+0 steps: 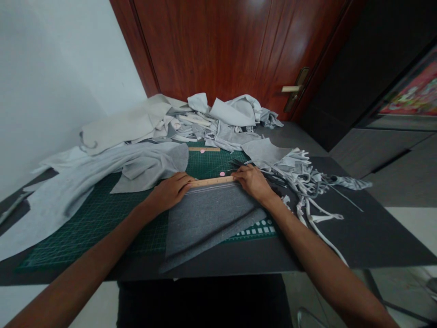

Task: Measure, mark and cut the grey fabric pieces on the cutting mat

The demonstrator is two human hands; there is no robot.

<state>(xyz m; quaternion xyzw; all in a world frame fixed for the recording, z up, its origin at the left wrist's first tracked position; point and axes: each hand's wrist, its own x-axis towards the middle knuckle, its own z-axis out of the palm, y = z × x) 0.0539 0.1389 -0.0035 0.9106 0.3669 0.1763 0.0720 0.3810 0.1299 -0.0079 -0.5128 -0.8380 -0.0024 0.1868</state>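
Observation:
A dark grey piece of fabric (pixel 211 214) lies over the green cutting mat (pixel 112 232), its near corner reaching the table's front edge. Along its far edge runs a wooden ruler (pixel 214 181). My left hand (pixel 170 190) is closed on the ruler's left end, fingers pressed at the cloth's far left corner. At the other end my right hand (pixel 251 182) pinches the ruler and the fabric edge, thumb and fingers together. Fingers cover both ruler ends. Just beyond the ruler sits a small pink disc (pixel 222 174). A green template (pixel 256 230) with cut-out shapes shows under the cloth.
Light grey fabric (pixel 102 168) spreads over the mat's left side. A pile of cloth pieces (pixel 235 111) stands at the back by the red-brown door (pixel 218 45). Another wooden ruler (pixel 211 149) lies farther back. Cut strips (pixel 300 175) tangle at right on the dark table (pixel 372 228).

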